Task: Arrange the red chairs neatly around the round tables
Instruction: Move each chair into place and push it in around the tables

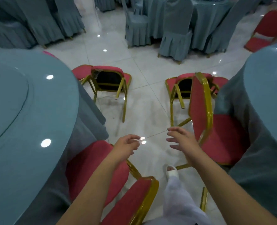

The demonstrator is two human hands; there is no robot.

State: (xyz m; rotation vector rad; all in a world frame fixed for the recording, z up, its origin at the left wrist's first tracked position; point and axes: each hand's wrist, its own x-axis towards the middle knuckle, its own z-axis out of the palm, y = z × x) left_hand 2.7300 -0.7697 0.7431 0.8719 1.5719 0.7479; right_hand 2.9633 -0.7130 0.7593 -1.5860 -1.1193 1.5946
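I stand in an aisle between two round tables with blue-grey cloths, one on the left and one on the right. A red chair with a gold frame stands upright at the left table, below my left hand. Another upright red chair faces the right table, its backrest just right of my right hand. Both hands hover open above the floor, holding nothing. Further ahead, one red chair lies tipped over by the left table and another lies tipped by the right table.
Chairs in blue-grey covers ring a table at the back, with more covered chairs at the back left. Another red chair lies at the far right. The floor is glossy white tile. My foot in a white slipper is on it.
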